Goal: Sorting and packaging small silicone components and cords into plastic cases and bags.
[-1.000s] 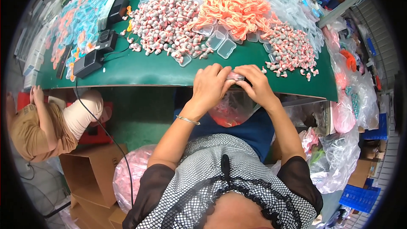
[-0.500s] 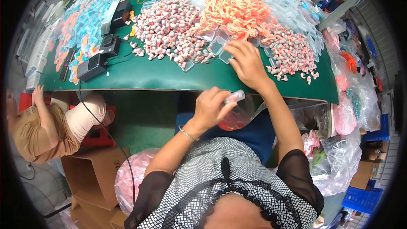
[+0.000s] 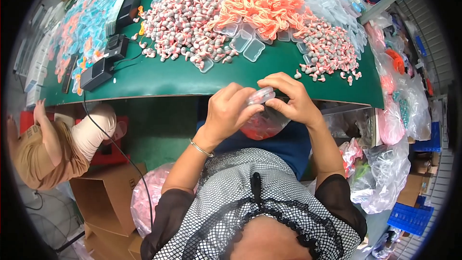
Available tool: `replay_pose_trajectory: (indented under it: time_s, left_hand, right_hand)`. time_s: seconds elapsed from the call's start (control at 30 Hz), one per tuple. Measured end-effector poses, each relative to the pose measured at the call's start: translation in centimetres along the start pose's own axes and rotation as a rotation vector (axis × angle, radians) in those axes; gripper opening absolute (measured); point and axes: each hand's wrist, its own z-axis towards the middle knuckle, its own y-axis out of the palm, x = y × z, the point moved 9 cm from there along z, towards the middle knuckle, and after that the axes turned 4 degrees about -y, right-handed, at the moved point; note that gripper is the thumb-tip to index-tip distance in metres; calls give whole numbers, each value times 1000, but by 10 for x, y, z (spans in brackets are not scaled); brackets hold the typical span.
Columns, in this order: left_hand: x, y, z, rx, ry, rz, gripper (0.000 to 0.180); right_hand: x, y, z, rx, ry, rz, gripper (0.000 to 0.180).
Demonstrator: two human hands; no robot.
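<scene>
A small clear plastic case (image 3: 261,96) with something pinkish inside is held over the table's near edge. My left hand (image 3: 226,108) grips its left end, and my right hand (image 3: 294,100) closes on its right end with thumb and fingers. Beyond the hands on the green table (image 3: 159,81) lie loose open clear cases (image 3: 253,50). A big heap of pink-and-grey earplugs (image 3: 185,26) is at the left of them. Behind is a pile of orange cords (image 3: 262,5), and at the right a smaller heap of earplugs (image 3: 332,48).
Black box-shaped devices (image 3: 97,73) with a cable stand on the table's left, beside blue and orange pieces (image 3: 91,24). More clear cases (image 3: 337,7) cover the back. A clear bag (image 3: 264,124) hangs below my hands. A seated person (image 3: 43,149) is at left, near cardboard boxes (image 3: 103,202).
My right hand has come back from the loose cases on the table to the case in my left hand and now grips it too. My left hand has moved slightly up.
</scene>
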Motion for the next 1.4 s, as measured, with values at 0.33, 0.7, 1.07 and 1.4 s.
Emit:
replay_pose_trajectory:
  time_s: [0.33, 0.7, 1.07, 1.4]
  left_hand:
    - [-4, 8, 2, -81, -48, -121, 39]
    - [-6, 3, 8, -49, -68, -230, 40]
    - [-13, 2, 14, -21, -116, -339, 41]
    - [-4, 3, 17, -38, -61, -289, 43]
  right_hand:
    - [-2, -8, -10, 126, -4, 47, 35]
    - [-23, -7, -4, 179, -214, -123, 26]
    - [-47, -12, -1, 187, -345, -418, 25]
    - [-57, -16, -1, 132, -330, -433, 28]
